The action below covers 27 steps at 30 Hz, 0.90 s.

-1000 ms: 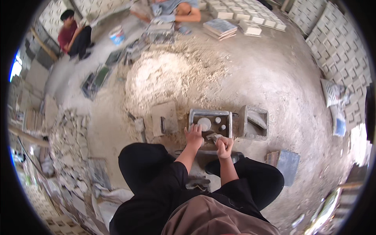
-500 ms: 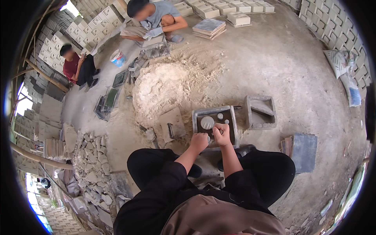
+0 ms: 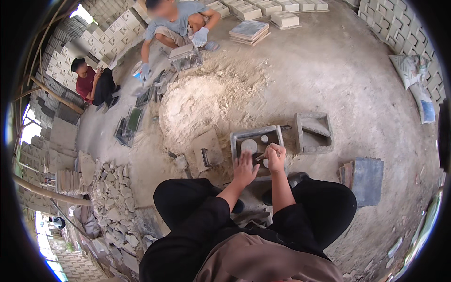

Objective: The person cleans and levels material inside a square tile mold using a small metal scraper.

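Note:
A grey rectangular mould box (image 3: 233,141) lies on the floor in front of my knees. Inside it are a large round grey disc (image 3: 249,145) and a small round piece (image 3: 264,138); another pale round piece (image 3: 266,162) shows partly beside my right hand. My left hand (image 3: 244,168) is open, its fingers spread over the near left part of the box, close to the large disc. My right hand (image 3: 276,156) is closed above the box's right side, around something thin that pokes out toward the left hand. Its kind is too small to tell.
Left of the box lie a handled plate (image 3: 206,150) and a pale powder heap (image 3: 192,103). Another grey frame (image 3: 331,134) sits to the right, near stacked boards (image 3: 368,181). Broken rubble (image 3: 112,202) is at left. A gloved co-worker (image 3: 176,21) crouches beyond; another person (image 3: 94,84) sits farther left.
My left hand has opened from a closed grip and spread its fingers. My right hand has risen slightly and shifted right. The co-worker beyond has sat up and reached one arm out to the left.

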### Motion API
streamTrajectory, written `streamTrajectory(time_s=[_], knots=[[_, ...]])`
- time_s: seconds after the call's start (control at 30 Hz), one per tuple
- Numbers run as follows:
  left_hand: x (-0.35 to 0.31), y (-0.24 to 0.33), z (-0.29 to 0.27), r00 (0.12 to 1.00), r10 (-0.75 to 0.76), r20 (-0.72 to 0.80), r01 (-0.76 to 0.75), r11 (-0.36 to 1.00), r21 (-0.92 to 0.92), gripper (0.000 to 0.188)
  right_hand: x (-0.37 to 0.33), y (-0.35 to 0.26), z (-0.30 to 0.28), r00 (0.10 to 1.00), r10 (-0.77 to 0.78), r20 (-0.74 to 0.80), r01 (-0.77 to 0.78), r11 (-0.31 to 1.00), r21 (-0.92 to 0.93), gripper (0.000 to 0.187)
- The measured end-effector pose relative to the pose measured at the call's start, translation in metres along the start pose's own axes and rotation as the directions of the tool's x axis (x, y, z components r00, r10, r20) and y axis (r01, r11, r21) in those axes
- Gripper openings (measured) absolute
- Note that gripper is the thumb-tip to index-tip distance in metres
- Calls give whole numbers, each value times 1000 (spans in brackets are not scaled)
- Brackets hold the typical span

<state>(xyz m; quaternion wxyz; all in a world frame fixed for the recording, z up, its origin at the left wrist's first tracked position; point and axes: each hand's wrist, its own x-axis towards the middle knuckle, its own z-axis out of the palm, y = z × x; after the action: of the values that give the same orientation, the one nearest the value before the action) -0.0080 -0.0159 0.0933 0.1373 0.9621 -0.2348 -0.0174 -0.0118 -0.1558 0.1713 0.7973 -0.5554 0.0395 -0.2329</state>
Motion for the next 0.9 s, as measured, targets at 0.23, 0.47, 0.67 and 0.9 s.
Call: streamTrajectory(time_s=[0.23, 0.47, 0.67, 0.9], knots=[[8, -36, 11, 965, -235, -112, 239, 971, 24, 62, -3, 7, 18, 987, 28, 156, -18, 997, -71, 34], [-12, -70, 26, 680, -645, 350, 718, 490, -494, 55, 15, -24, 23, 992, 1, 127, -3, 1000, 14, 31], [-20, -64, 45, 693, -699, 175, 658, 514, -550, 53, 6, -11, 46, 1000, 22, -22, -23, 997, -78, 30], [-17, -62, 42, 684, -728, -39, 578, 575, -579, 39, 7, -40, 86, 969, -84, -234, 100, 993, 58, 32]])
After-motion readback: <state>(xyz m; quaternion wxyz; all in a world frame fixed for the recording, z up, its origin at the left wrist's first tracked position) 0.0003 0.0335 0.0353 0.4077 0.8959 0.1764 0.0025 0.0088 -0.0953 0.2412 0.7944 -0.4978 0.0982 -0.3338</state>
